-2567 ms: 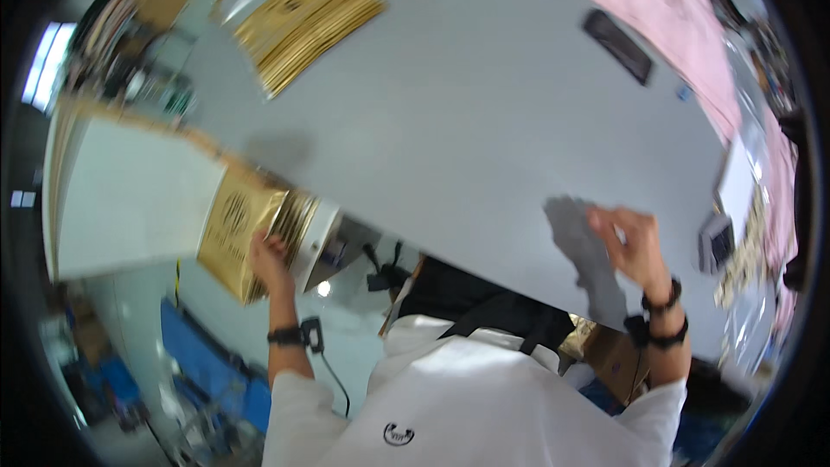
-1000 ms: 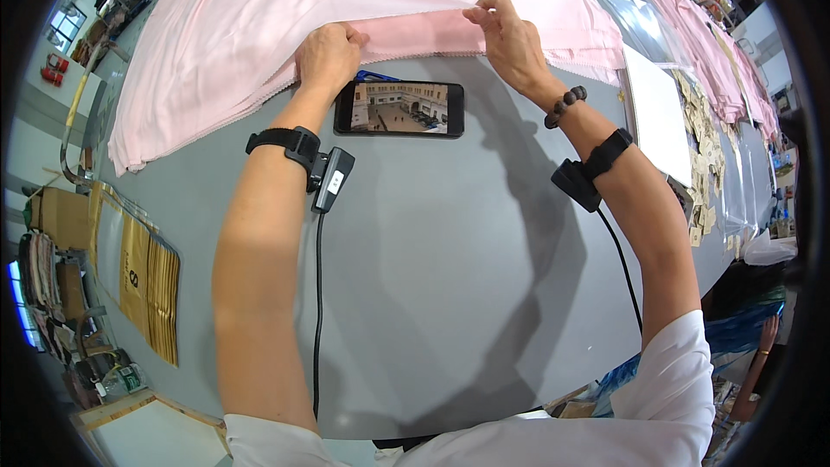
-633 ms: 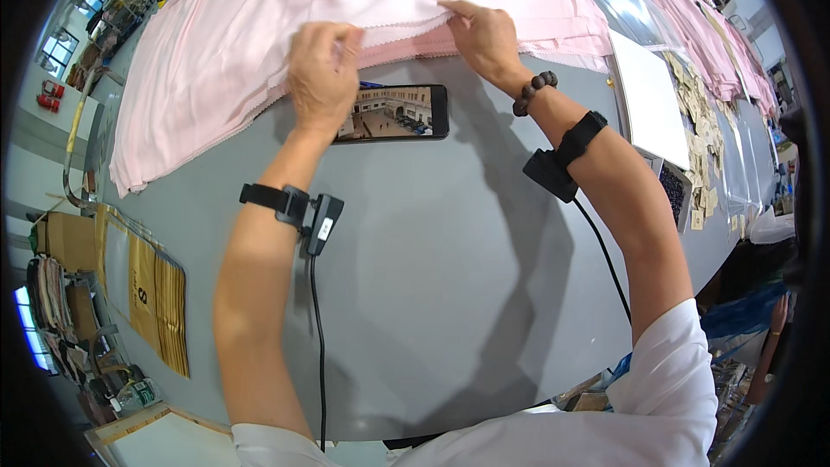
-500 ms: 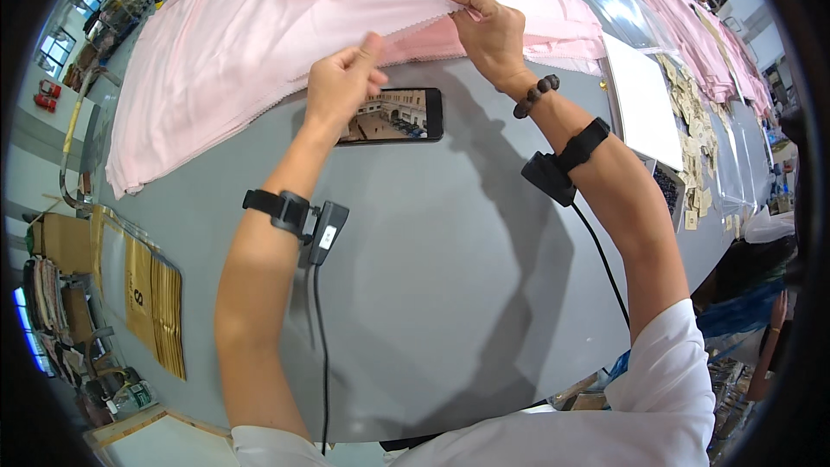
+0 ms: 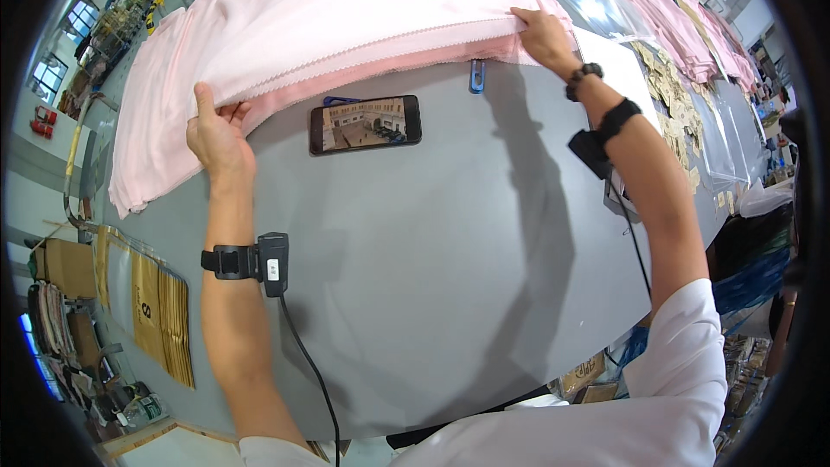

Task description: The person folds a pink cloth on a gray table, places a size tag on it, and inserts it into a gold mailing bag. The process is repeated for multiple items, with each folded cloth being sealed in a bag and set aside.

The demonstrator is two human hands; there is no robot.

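A layered stack of pale pink cloth (image 5: 346,13) with zigzag-cut edges covers the far part of the grey table. My right hand (image 5: 546,39) pinches the near edge of the top layer at its right end, lifting it a little. At the left end of that edge is my left hand (image 5: 220,138), thumb raised against the cloth and fingers loosely bent, a gap between them. Between my hands, just short of the cloth, lies a phone (image 5: 365,125) showing a picture of a building and courtyard. A small blue tool (image 5: 477,76) sticks out from under the cloth.
Golden-brown packages (image 5: 160,316) are stacked at the left edge. To the right are a white board (image 5: 616,65), scattered beige tags (image 5: 674,95), clear plastic sheeting (image 5: 596,0) and another pink cloth pile (image 5: 683,30). Black cables (image 5: 307,355) trail from my wrist straps.
My left hand has moved left along the cloth edge, and my right hand to the right. The top edge is now stretched out straighter. The blue tool has come into sight.
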